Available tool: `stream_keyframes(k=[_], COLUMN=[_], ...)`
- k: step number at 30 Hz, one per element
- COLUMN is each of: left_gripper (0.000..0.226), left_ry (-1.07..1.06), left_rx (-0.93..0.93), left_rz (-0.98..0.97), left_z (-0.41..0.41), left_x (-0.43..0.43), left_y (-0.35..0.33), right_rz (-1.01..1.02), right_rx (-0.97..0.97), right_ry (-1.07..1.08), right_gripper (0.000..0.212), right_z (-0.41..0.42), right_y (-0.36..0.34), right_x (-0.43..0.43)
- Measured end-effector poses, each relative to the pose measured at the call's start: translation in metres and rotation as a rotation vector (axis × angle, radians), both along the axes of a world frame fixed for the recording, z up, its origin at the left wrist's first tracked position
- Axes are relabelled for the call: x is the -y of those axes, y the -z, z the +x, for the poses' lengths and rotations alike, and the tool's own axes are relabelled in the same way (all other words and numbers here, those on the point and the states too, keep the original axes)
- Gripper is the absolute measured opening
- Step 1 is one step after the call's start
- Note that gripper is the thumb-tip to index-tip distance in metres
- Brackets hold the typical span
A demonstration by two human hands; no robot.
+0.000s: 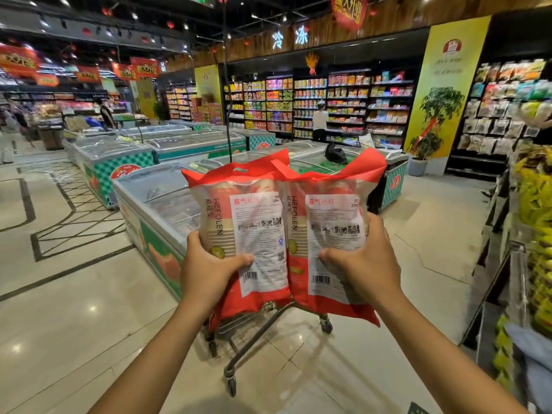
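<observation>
Held up, ready to be put in.
Head view: a red and clear plastic pack of paper cups (239, 234) is gripped by the left hand (209, 273), its twin pack (331, 234) by the right hand (364, 264), sides touching. A dark metal shopping cart (231, 366) is seen at 6 o'clock below; the packs should probably be lowered in next.

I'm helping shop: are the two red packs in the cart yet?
Out. Left hand grips the left pack, right hand the right pack, above the cart.
</observation>
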State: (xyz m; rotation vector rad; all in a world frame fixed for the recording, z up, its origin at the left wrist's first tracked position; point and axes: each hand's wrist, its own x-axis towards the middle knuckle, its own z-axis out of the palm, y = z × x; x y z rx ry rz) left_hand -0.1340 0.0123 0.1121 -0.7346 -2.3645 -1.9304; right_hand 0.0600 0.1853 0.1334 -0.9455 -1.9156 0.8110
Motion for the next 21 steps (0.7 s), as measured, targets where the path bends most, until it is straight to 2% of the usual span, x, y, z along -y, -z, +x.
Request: stream_keyframes(k=[5, 14, 21], left_gripper=[0.079, 0.095, 0.083], left_ry=[-0.005, -0.074, -0.145], left_rx=[0.019, 0.045, 0.071], left_rz=[-0.029, -0.064, -0.075], left_z=[-0.033, -0.103, -0.160], left_x=[-0.047, -0.164, -0.248], left_y=[0.010, 0.014, 0.029], right_rz=[-0.016, -0.117, -0.180], right_rx=[-0.009, -0.022, 0.004], right_ry=[-0.017, -0.073, -0.162], right_gripper=[0.079, 0.086, 0.084], right_z=[-0.031, -0.119, -0.190], right_y=[0.012, 0.038, 0.048], right_x=[-0.049, -0.179, -0.282])
